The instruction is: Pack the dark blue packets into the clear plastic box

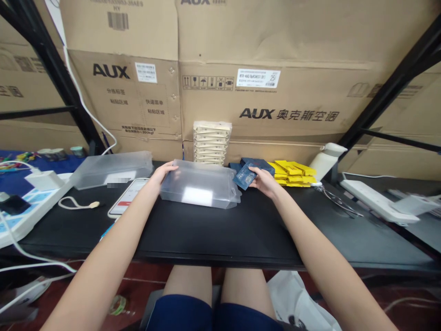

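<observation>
My left hand (164, 174) grips the left end of a clear plastic box (201, 181), which lies on its side on the black table. The box's right end has its flaps open. Between the fingers of my right hand (263, 181) is a dark blue packet (245, 177) with pale print, held just right of the box's open end. Behind that hand lie more dark blue packets (258, 164), and beside them a pile of yellow packets (292, 172). What the box contains, if anything, I cannot make out.
A stack of cream packs (212, 142) stands behind the box against large cartons (258, 101). On the left are another clear box (113, 165), a phone (128, 197) and a white power strip (31, 211). A white bottle (327, 161) and glasses (339, 200) are on the right.
</observation>
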Tool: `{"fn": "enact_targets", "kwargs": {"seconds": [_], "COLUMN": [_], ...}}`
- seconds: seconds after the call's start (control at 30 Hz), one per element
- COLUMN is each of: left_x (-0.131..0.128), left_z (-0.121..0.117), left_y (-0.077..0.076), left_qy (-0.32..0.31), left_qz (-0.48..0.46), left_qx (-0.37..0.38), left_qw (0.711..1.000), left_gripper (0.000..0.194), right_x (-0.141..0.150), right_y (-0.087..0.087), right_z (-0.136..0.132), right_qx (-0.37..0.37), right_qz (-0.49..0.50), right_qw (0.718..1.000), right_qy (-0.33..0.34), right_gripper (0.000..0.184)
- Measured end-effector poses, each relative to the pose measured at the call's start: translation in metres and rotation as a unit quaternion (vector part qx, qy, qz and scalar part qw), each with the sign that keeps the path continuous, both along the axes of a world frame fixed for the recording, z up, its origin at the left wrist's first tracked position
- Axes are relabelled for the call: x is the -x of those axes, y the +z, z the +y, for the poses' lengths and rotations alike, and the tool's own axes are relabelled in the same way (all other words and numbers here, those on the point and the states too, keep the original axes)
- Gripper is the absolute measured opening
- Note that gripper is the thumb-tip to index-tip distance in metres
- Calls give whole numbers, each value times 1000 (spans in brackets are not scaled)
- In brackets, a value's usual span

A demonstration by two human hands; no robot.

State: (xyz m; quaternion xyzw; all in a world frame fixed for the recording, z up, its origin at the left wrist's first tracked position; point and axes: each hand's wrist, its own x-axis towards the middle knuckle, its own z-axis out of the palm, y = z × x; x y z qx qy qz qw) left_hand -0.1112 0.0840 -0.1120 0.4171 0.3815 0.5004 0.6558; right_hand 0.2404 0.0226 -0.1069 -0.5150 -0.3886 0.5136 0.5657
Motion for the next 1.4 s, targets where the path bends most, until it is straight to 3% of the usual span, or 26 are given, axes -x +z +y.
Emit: {"fn": "enact_targets", "kwargs": {"seconds": [0.57,0.8,0.93,1.17,1.4], "left_x": [5,0,-3,-4,-3], "left_z": [-3,-6,-4,3,0], "left_y": [5,7,4,-3,1], "left_qy": [-1,9,26,82,67], "left_qz": [-17,-4,-1,10,-2], "left_qx": [-10,-8,-12,-19,-21], "left_qw": [1000,1000,1000,996,998], "left_gripper": [27,25,25,32,31], "right_x": [3,10,13,17,10], "right_y": [0,4,4,5,4], "right_z": [3,-3,-6,-11,-11], "right_qx": [-14,-32,7,67,101], "right_qz": [33,98,124,145,151], "right_qw": [996,994,991,971,953], "right_qy": [-87,-25,43,179,243], "right_gripper": [3,3,7,40,42]}}
